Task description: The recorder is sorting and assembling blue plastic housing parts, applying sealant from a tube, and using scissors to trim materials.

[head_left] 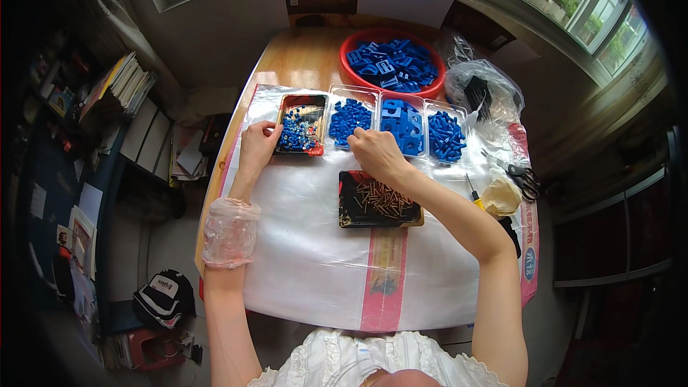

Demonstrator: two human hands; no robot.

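My left hand (pixel 258 145) is at the left edge of a black tray (pixel 315 101) holding small blue and metallic pieces, its thumb and fingers closed on the rim. My right hand (pixel 378 152) is over the front edge of a clear container (pixel 355 91) with small blue plastic parts (pixel 350 116). Its fingers are bent together, and anything between them is hidden. Beneath my right wrist stands a second black tray (pixel 355 218) of copper-coloured screws (pixel 385 199). To the right are flat blue plastic pieces (pixel 401 125) and blue plugs (pixel 446 135) in clear containers.
A red basin (pixel 347 68) heaped with blue plastic parts stands at the back. Clear plastic bags (pixel 494 86) lie beside it. Black scissors (pixel 527 180), a yellow-handled screwdriver (pixel 474 193) and a crumpled cream cloth-like thing (pixel 502 197) lie right. A silvery sheet (pixel 301 244) covers the wooden table (pixel 287 57).
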